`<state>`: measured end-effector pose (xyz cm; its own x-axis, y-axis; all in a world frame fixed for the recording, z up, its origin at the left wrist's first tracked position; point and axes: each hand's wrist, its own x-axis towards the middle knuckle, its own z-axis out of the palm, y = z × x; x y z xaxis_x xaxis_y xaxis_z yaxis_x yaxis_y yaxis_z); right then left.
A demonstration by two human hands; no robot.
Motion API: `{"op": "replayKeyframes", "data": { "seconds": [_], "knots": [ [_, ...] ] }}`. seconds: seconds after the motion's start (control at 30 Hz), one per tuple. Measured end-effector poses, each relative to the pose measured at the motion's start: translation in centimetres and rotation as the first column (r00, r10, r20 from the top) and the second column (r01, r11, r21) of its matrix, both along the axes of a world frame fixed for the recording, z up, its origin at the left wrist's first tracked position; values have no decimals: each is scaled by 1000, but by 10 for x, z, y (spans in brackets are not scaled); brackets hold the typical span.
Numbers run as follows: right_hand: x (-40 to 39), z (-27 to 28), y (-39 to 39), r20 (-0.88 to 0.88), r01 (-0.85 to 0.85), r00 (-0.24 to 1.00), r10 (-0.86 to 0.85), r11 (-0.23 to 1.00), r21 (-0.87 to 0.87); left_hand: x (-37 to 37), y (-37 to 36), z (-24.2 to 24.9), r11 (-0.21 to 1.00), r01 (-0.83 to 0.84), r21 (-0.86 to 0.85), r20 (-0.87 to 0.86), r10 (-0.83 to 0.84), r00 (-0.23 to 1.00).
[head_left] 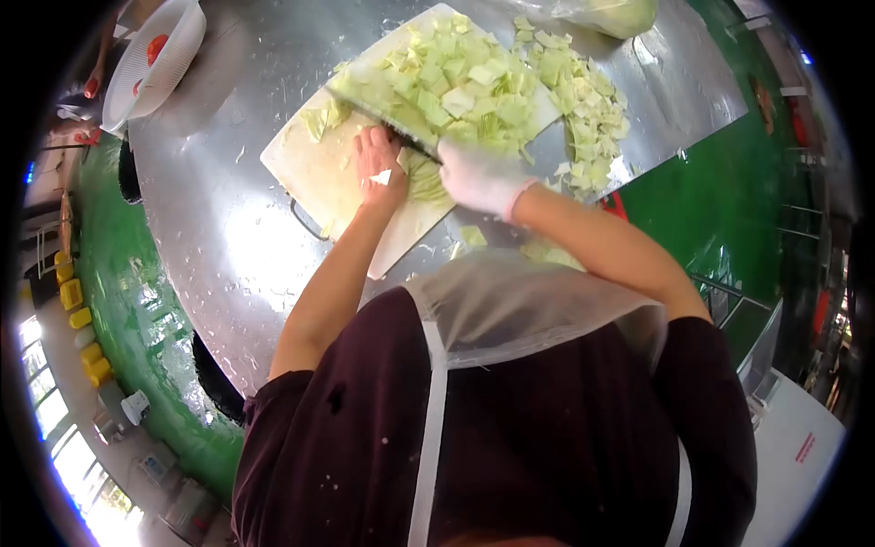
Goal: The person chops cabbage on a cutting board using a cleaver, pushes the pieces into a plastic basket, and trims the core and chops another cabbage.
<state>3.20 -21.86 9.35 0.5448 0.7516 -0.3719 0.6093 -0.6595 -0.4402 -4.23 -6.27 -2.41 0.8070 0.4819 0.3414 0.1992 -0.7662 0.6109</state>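
Observation:
My right hand (481, 179), in a white glove, grips the handle of a large knife (383, 117). Its blade slants up and left across the white cutting board (301, 169), along the near edge of a heap of chopped cabbage (456, 77). Bare, my left hand (380, 169) lies on the board with its fingers stretched toward the blade. A white cabbage bit sticks to the back of it. Right beside this hand, between it and my gloved hand, is a sliced cabbage portion (424, 180). Its thumb is hidden.
More chopped cabbage (592, 118) spills over the metal table (219, 118) right of the board. A clear bag with a cabbage (620, 14) lies at the far edge. A white basket (173, 68) holding red pieces stands at far left. Scraps lie near my apron.

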Motion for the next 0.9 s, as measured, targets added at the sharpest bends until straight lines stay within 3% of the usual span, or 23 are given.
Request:
{"op": "replayKeyframes", "data": {
  "seconds": [0.13, 0.23, 0.27, 0.33, 0.4, 0.57, 0.67, 0.77, 0.83, 0.87, 0.9],
  "knots": [
    [4, 22, -8, -316, 284, 906, -280, 958, -36, -13, -1, -8, 998, 32, -50, 50, -29, 998],
    [3, 31, -29, -68, 117, 991, -114, 992, 37, -35, -8, 6, 1000, 19, -3, 132, -19, 991],
    [0, 32, -43, 48, -13, 999, 10, 997, 72, -37, -10, 1, 1000, -15, 10, 145, 13, 989],
    [-13, 49, -57, -70, -66, 996, 61, 996, -67, -38, -13, -11, 996, -85, 38, 182, 77, 980],
    [-18, 38, -61, -168, -122, 981, 93, 979, -166, -37, -21, -8, 998, -65, 6, 64, 65, 996],
    [-18, -18, -22, -80, 8, 997, -5, 999, 34, -33, -28, -7, 999, -8, 41, -69, 11, 998],
    [-17, -21, -10, -143, 170, 979, -146, 970, 175, -38, -17, -12, 997, 72, -11, 60, -72, 996],
    [1, -33, -23, -203, 246, 959, -197, 936, 251, -33, 17, -3, 990, -103, 95, 245, 77, 966],
    [2, 17, -31, -237, 286, 943, -232, 931, 227, -15, 56, 9, 947, -311, 79, 322, 271, 907],
    [2, 35, -33, -264, 315, 930, -256, 925, 212, -2, 75, 2, 859, -511, -26, 183, 507, 843],
    [3, 44, -34, -316, 360, 904, -290, 913, 192, 17, 90, -12, 855, -518, -19, 163, 514, 842]
  ]
}}
